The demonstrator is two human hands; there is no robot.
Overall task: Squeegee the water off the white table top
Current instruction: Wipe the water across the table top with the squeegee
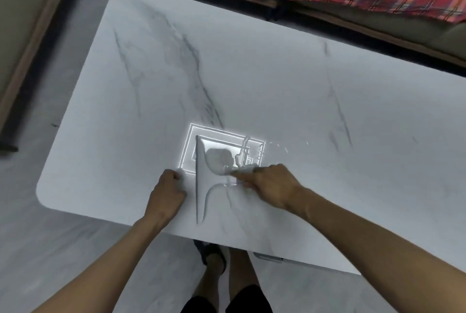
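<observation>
Right hand [272,186]: grip closed tight round the handle of the squeegee [201,186], the handle mostly hidden under the fingers. The blade stands on the bench [277,73], running near to far, just left of that hand. Left hand [167,190]: fingers curled, nothing seen in it, resting on the bench just left of the blade.

The water [240,156] sits as a thin puddle on the handle side, partly under the glare of a lamp reflection, with loose drops [280,147] further right.

Risks:
- An uneven press probably lifts one blade end and leaves a streak.
- A short stroke would miss the scattered drops.
- The blade's near end is close to the bench's near edge, so water may run off onto the floor [75,249] by the shoe [211,254], a slip hazard.
</observation>
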